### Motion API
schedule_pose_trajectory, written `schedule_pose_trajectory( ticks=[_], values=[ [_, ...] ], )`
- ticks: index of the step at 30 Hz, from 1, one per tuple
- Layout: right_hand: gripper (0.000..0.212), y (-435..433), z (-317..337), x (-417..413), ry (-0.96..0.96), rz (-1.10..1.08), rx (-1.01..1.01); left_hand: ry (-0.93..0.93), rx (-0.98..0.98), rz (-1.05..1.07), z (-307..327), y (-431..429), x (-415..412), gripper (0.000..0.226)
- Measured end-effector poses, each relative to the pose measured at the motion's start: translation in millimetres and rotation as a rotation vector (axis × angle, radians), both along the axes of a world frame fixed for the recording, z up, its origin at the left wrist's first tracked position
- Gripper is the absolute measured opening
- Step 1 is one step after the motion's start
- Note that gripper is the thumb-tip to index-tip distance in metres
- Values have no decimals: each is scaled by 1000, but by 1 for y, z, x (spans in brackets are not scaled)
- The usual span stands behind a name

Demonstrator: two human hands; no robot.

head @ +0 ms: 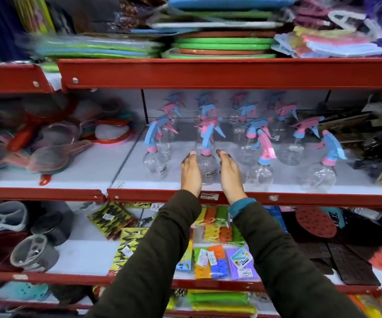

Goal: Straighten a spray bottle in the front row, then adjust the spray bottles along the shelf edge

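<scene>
Several clear spray bottles with pink and blue trigger heads stand on the middle shelf (254,196). My left hand (191,173) and my right hand (230,175) reach out with fingers straight, one on each side of a front spray bottle (207,162). Both palms face the bottle and lie close to or against its sides; whether they touch it is unclear. Another bottle (154,158) stands to the left and a third (260,171) to the right. Both arms wear dark green sleeves.
Red-edged shop shelves fill the view. Colourful strainers (48,143) lie left of the bottles, dark packaged goods (373,138) to the right. Stacked green and blue round boards (224,45) sit on the shelf above. Packets of coloured clips (222,260) and grey holders (34,253) lie below.
</scene>
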State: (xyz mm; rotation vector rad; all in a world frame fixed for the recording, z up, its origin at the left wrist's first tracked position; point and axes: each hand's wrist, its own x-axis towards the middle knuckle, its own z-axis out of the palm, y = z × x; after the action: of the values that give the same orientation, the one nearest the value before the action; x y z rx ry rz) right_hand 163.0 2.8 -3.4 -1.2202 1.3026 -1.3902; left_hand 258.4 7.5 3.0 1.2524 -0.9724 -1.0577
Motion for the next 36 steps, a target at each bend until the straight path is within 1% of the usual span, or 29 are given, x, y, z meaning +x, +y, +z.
schedule_pose_trajectory(
  ticks=[2, 4, 5, 8, 9, 13, 16, 18, 20, 23, 25, 26, 27, 29, 31, 33, 36],
  values=[
    [45, -2, 0, 5, -25, 16, 12, 10, 33, -112, 1, -7, 7, 51],
    [38, 1, -4, 7, -33, 16, -4, 5, 31, -167, -2, -4, 14, 46],
    [35, 4, -6, 7, -33, 10, -14, -4, 28, -175, -4, -1, 17, 49],
    [34, 12, -11, 7, -61, 9, -36, -34, 36, -209, -9, 9, 25, 68],
    [34, 15, -13, 7, -57, 11, -44, -44, 38, -219, -11, 11, 27, 69],
    [31, 24, -16, 5, -11, 12, -83, -45, 13, -229, -17, 18, 27, 55],
    [32, 28, -12, 5, 9, 32, -92, -25, 4, -203, -17, 22, 26, 51],
    [33, 33, -12, 6, 39, -1, -118, -15, -22, -209, -15, 26, 26, 50],
    [34, 41, -13, 8, 98, -114, -212, -11, -73, -200, -16, 34, 28, 48],
    [32, 57, -11, 17, 193, -271, -439, 42, -188, -104, -21, 47, 39, 43],
    [31, 64, -9, 31, 238, -250, -537, 91, -254, -31, -22, 51, 52, 40],
    [30, 66, -9, 40, 243, -208, -545, 101, -283, 10, -22, 52, 59, 38],
    [31, 67, -11, 49, 230, -153, -520, 105, -308, 61, -22, 52, 66, 35],
    [33, 63, -16, 72, 170, -34, -395, 116, -332, 188, -23, 50, 81, 33],
    [37, 51, -18, 96, 107, 45, -236, 117, -308, 273, -22, 43, 101, 39],
    [38, 34, -15, 115, 87, 73, -135, 80, -228, 266, -18, 26, 119, 46],
    [40, 10, -8, 135, 63, 72, -34, 19, -55, 146, -6, -2, 137, 52]
  ],
)
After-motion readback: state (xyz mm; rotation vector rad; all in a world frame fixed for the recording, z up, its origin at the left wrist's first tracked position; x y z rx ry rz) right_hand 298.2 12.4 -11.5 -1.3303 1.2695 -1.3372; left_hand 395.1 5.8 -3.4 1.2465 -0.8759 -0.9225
